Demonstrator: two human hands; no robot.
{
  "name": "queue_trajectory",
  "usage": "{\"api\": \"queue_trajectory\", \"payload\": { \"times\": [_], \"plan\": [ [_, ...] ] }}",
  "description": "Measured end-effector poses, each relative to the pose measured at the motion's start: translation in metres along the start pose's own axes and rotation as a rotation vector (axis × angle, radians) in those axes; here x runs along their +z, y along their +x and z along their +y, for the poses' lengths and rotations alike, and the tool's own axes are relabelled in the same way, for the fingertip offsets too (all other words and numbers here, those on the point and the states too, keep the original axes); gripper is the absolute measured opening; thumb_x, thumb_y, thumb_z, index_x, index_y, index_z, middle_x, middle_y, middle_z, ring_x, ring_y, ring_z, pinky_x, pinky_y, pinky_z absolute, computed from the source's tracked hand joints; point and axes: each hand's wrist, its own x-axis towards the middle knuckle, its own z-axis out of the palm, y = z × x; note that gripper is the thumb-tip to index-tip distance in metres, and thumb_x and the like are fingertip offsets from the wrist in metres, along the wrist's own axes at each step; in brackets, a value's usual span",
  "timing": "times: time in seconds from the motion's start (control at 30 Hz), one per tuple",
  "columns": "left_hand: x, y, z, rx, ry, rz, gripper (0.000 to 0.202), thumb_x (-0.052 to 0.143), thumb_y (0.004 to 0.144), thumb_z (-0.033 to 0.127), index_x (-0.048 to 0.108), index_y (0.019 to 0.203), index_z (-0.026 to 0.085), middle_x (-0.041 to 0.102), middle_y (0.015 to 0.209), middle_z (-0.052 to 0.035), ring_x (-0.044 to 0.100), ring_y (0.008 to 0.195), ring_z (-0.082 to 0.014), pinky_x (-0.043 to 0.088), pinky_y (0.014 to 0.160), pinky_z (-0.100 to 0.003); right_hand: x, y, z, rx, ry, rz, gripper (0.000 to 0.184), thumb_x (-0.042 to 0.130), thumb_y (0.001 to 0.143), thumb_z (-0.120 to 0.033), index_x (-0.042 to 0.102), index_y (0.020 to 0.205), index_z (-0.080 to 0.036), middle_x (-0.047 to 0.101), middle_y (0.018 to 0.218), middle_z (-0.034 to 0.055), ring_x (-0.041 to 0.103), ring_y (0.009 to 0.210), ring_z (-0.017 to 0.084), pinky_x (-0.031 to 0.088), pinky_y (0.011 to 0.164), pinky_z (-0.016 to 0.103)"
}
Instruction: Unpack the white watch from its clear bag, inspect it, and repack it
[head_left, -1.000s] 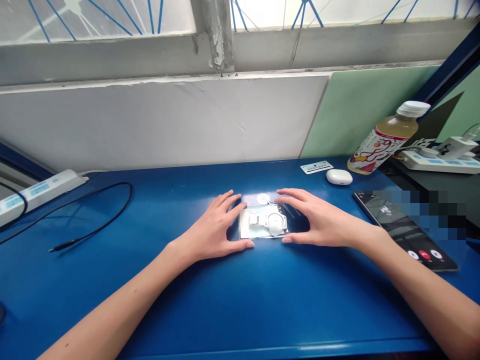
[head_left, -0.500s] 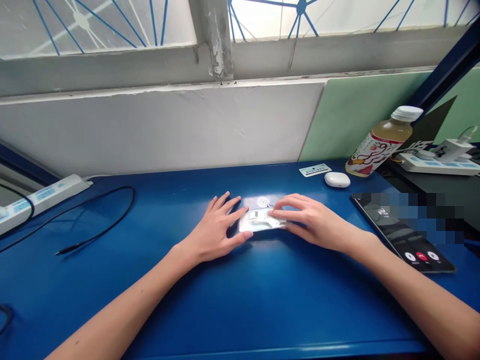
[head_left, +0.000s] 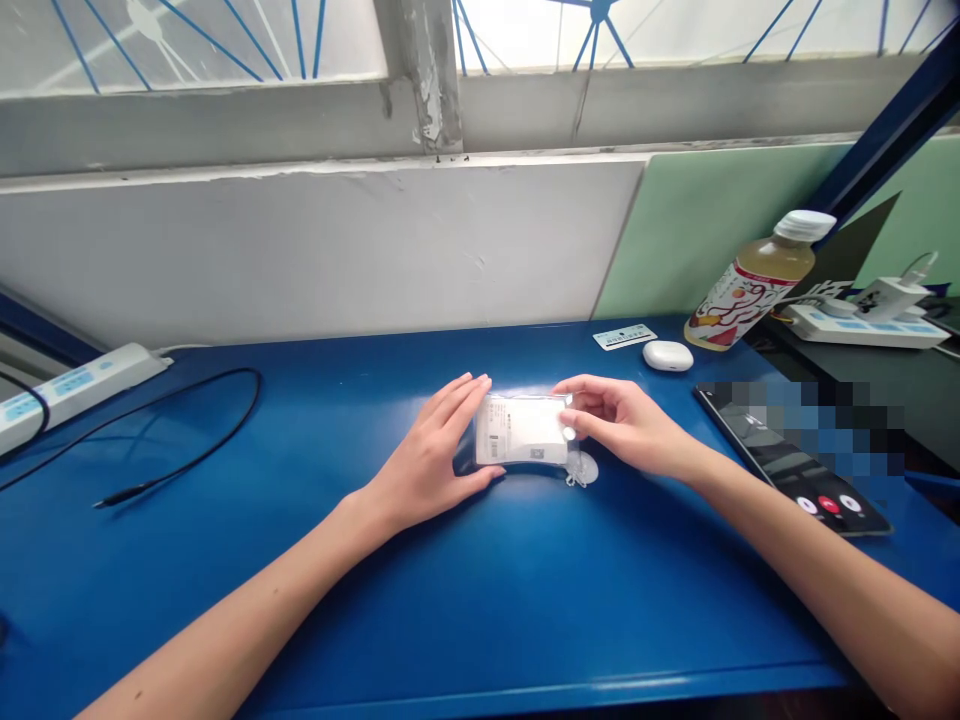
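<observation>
A small clear plastic packet (head_left: 523, 429) with a white label stands tipped up on its long edge in the middle of the blue table (head_left: 450, 600). My left hand (head_left: 435, 450) cups its left end, thumb under and fingers along the top. My right hand (head_left: 626, 425) pinches its right end between thumb and fingers. A small white round part (head_left: 583, 468) lies on the table just under the packet's right corner.
A dark phone (head_left: 795, 460) lies to the right. A white earbud case (head_left: 667, 355), a small card (head_left: 625, 336) and a drink bottle (head_left: 750, 285) sit at the back right. A power strip (head_left: 67, 385) and black cable (head_left: 180, 430) lie left.
The packet lay flat between my hands; both hands have closed on its ends and tipped it up, label side towards me. A small round part now lies beside it.
</observation>
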Motion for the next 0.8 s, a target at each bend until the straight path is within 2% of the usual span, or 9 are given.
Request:
{"api": "queue_trajectory", "payload": {
  "times": [0.07, 0.13, 0.27, 0.33, 0.43, 0.53, 0.67, 0.8],
  "plan": [
    [0.001, 0.001, -0.002, -0.014, -0.004, -0.053, 0.085, 0.072, 0.086, 0.035, 0.022, 0.154, 0.025, 0.034, 0.158, -0.0125, 0.024, 0.149, -0.0307, 0.033, 0.117, -0.053, 0.001, 0.000, 0.003, 0.014, -0.034, -0.020, 0.034, 0.060, 0.091, -0.042, 0.063, 0.115, -0.018, 0.066, 0.074, 0.0019, 0.065, 0.067, 0.019, 0.055, 0.060, 0.033],
    [0.001, 0.001, -0.002, -0.035, -0.011, -0.088, 0.080, 0.071, 0.085, 0.038, 0.028, 0.152, 0.024, 0.036, 0.157, -0.0123, 0.022, 0.150, -0.0306, 0.033, 0.117, -0.054, 0.000, 0.000, 0.005, -0.010, -0.176, -0.014, 0.034, 0.057, 0.093, -0.041, 0.063, 0.116, -0.017, 0.070, 0.084, 0.0059, 0.067, 0.073, 0.021, 0.057, 0.065, 0.037],
    [0.000, 0.002, -0.002, -0.087, 0.006, -0.174, 0.075, 0.069, 0.085, 0.046, 0.038, 0.146, 0.016, 0.043, 0.152, -0.0144, 0.019, 0.150, -0.0313, 0.032, 0.118, -0.053, -0.008, -0.003, 0.005, -0.153, -0.679, -0.005, 0.041, 0.052, 0.094, -0.045, 0.066, 0.121, -0.017, 0.066, 0.116, 0.0162, 0.063, 0.106, 0.033, 0.053, 0.091, 0.052],
    [-0.001, 0.003, -0.002, -0.123, 0.007, -0.226, 0.074, 0.067, 0.086, 0.051, 0.040, 0.145, 0.015, 0.044, 0.152, -0.0146, 0.020, 0.150, -0.0317, 0.032, 0.118, -0.052, -0.013, -0.005, 0.005, -0.169, -0.786, -0.073, 0.054, 0.054, 0.092, -0.054, 0.061, 0.130, -0.016, 0.059, 0.132, 0.0190, 0.056, 0.121, 0.037, 0.049, 0.100, 0.054],
    [-0.004, 0.003, -0.003, -0.156, 0.006, -0.284, 0.078, 0.062, 0.087, 0.058, 0.038, 0.148, 0.016, 0.039, 0.155, -0.0139, 0.024, 0.149, -0.0323, 0.033, 0.117, -0.051, -0.017, -0.007, 0.005, -0.158, -0.819, -0.176, 0.070, 0.054, 0.088, -0.063, 0.054, 0.139, -0.015, 0.049, 0.147, 0.0196, 0.045, 0.134, 0.037, 0.043, 0.108, 0.055],
    [-0.008, 0.003, -0.005, -0.156, 0.006, -0.336, 0.073, 0.053, 0.092, 0.060, 0.036, 0.150, 0.018, 0.036, 0.157, -0.0126, 0.027, 0.148, -0.0307, 0.032, 0.117, -0.049, -0.018, -0.006, 0.004, -0.162, -0.837, -0.206, 0.072, 0.054, 0.089, -0.063, 0.053, 0.140, -0.012, 0.049, 0.148, 0.0199, 0.042, 0.138, 0.036, 0.040, 0.111, 0.054],
    [-0.010, 0.004, -0.007, -0.155, 0.000, -0.355, 0.074, 0.055, 0.092, 0.061, 0.037, 0.149, 0.019, 0.037, 0.157, -0.0125, 0.028, 0.147, -0.0306, 0.033, 0.116, -0.048, -0.018, -0.006, 0.001, -0.193, -0.819, -0.228, 0.071, 0.061, 0.086, -0.058, 0.053, 0.141, -0.014, 0.051, 0.147, 0.0177, 0.042, 0.138, 0.035, 0.041, 0.111, 0.051],
    [-0.009, 0.005, -0.008, -0.166, -0.030, -0.333, 0.075, 0.061, 0.088, 0.060, 0.040, 0.148, 0.020, 0.039, 0.155, -0.0137, 0.030, 0.146, -0.0327, 0.035, 0.115, -0.050, -0.016, -0.006, 0.002, -0.172, -0.785, -0.204, 0.072, 0.066, 0.082, -0.058, 0.056, 0.137, -0.013, 0.054, 0.142, 0.0179, 0.051, 0.130, 0.034, 0.046, 0.107, 0.048]
  ]
}}
